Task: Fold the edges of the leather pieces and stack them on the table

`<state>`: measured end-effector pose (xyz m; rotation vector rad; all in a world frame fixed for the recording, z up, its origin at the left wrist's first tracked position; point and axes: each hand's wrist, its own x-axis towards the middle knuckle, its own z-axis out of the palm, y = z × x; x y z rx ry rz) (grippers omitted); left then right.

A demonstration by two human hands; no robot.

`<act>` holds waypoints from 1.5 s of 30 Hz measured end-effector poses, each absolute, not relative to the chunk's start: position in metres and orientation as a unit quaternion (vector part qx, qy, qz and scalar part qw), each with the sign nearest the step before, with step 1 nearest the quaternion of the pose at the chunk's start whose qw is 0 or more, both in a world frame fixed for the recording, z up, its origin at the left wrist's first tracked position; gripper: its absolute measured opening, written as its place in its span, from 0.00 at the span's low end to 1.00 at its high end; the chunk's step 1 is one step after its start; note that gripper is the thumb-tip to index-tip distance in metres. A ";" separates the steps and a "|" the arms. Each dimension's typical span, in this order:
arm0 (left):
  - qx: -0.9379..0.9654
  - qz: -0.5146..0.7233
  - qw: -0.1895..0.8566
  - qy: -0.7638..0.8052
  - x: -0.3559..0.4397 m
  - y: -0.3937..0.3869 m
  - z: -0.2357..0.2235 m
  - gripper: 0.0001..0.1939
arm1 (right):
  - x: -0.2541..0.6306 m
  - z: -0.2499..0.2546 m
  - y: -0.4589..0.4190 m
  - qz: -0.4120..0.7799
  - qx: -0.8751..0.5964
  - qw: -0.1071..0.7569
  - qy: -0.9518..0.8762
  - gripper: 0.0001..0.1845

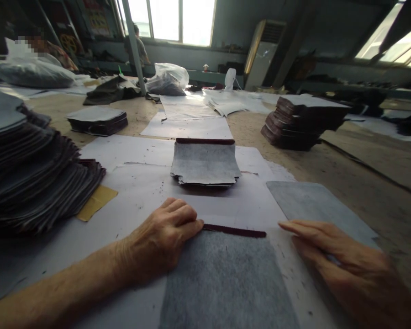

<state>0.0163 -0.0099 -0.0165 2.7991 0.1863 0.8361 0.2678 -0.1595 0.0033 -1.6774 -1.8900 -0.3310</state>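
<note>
A grey fabric piece (226, 278) lies flat in front of me, its far edge folded over into a narrow dark maroon strip (234, 230). My left hand (166, 233) is closed, with its thumb and curled fingers pressed on the left end of that strip. Just right of the strip hovers my right hand (339, 260), fingers stretched out and apart from the folded piece. Another grey piece (315, 201) lies partly behind the right hand. Farther forward, a small stack of pieces with a folded maroon edge (205, 160) rests on white paper (137, 183).
A tall stack of dark pieces (30, 173) stands at the left, beside a yellow card (97, 203). Lower stacks sit at back left (97, 121) and back right (301, 121). Plastic bags (167, 77), a post (134, 45) and two people are farther off.
</note>
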 end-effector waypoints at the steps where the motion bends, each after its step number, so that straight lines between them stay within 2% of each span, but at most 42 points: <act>1: 0.953 0.280 0.098 0.060 0.016 -0.011 -0.017 0.14 | 0.258 0.005 -0.154 -0.118 -0.612 0.291 -0.726 0.13; 6: 0.959 0.266 0.077 0.062 0.018 -0.014 -0.016 0.13 | 0.196 0.001 -0.119 -0.069 -0.524 0.293 -0.797 0.17; 9: 0.959 0.262 0.088 0.063 0.019 -0.014 -0.015 0.13 | 0.176 -0.009 -0.106 -0.092 -0.512 0.263 -0.812 0.19; 13: 0.952 0.281 0.112 0.056 0.011 -0.008 -0.013 0.12 | 0.178 -0.013 -0.106 -0.090 -0.506 0.244 -0.822 0.19; 19: 0.941 0.297 0.140 0.082 -0.005 0.000 -0.016 0.13 | 0.185 -0.014 -0.106 -0.071 -0.492 0.272 -0.824 0.19; 26: 0.948 0.289 0.114 0.072 -0.003 -0.004 -0.014 0.11 | 0.186 -0.017 -0.103 -0.082 -0.496 0.270 -0.821 0.18; 31: 0.954 0.278 0.102 0.054 -0.003 -0.005 -0.013 0.11 | 0.183 -0.012 -0.102 -0.042 -0.482 0.257 -0.836 0.16; 36: 0.967 0.241 0.080 0.032 -0.002 -0.003 -0.014 0.11 | 0.181 -0.008 -0.101 -0.046 -0.471 0.228 -0.851 0.21; 42: 0.915 0.344 0.174 0.122 -0.013 0.002 -0.001 0.13 | 0.184 -0.014 -0.102 -0.077 -0.480 0.218 -0.846 0.21; 45: 0.928 0.288 0.193 0.135 -0.018 0.001 0.009 0.09 | 0.184 -0.015 -0.103 -0.098 -0.482 0.220 -0.843 0.21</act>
